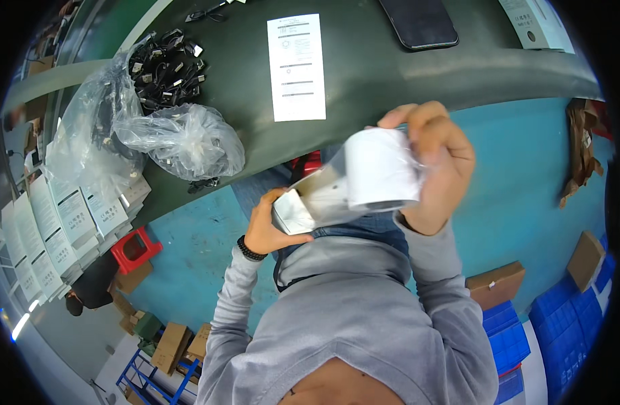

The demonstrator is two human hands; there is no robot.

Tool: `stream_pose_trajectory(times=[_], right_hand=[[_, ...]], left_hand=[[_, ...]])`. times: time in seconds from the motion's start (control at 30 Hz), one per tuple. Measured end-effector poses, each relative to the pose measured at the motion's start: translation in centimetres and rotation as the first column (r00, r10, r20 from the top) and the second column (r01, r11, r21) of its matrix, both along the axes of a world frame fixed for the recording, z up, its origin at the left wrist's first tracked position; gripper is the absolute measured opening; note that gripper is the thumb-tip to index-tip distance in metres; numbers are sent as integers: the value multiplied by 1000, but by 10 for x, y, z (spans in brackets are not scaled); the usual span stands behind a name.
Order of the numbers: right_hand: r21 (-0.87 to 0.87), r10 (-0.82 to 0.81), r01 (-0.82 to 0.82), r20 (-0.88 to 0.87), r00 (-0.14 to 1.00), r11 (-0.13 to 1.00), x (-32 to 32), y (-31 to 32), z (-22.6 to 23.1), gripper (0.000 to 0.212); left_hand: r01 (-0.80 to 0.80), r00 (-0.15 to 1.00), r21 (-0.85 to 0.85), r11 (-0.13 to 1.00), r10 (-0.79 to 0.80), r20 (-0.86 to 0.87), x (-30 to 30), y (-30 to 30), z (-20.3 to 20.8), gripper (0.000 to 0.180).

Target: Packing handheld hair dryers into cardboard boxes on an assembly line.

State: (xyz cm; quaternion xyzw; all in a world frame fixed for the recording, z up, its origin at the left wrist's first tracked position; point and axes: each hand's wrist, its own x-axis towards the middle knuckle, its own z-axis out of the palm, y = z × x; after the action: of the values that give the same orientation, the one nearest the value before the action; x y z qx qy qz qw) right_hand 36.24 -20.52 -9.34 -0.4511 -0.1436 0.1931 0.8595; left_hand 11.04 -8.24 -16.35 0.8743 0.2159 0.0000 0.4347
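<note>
In front of my waist, my left hand (264,226) is closed around a small white box (295,213), its thumb along the near side. A dark beaded bracelet circles that wrist. Higher and to the right, my right hand (439,162) grips a white cylinder (381,169) that appears to be wrapped in clear plastic. Its fingers bend over the top right edge. Between the two hands stretches a see-through, glossy section (329,197), slightly blurred; where it joins the box I cannot tell.
A green worktable (364,81) bears a printed sheet (297,67), a black phone (420,23), a heap of black cables (167,71) and clear plastic bags (188,143). Flat white boxes (67,216) are stacked at left, near a red stool (136,250). Blue crates (563,331) stand lower right.
</note>
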Motion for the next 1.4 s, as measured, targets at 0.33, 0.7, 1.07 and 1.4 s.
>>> stream_pose_trajectory(times=[0.33,0.7,1.07,1.4], right_hand=[[-350,163,14,470,868,937,-25,12,-1,17],[-540,349,-86,406,845,837,-17,8,-1,13],[-453,400,-270,221,889,849,-16,5,-3,11],[-475,333,12,634,698,880,-33,13,-6,10]], left_hand=[[-71,997,-260,963,75,5,17,-2,36,104],[65,998,-399,915,-70,0,26,-2,51,104],[117,993,-294,948,-110,40,21,-2,47,109],[-14,1000,-414,910,7,-18,13,-8,52,107]])
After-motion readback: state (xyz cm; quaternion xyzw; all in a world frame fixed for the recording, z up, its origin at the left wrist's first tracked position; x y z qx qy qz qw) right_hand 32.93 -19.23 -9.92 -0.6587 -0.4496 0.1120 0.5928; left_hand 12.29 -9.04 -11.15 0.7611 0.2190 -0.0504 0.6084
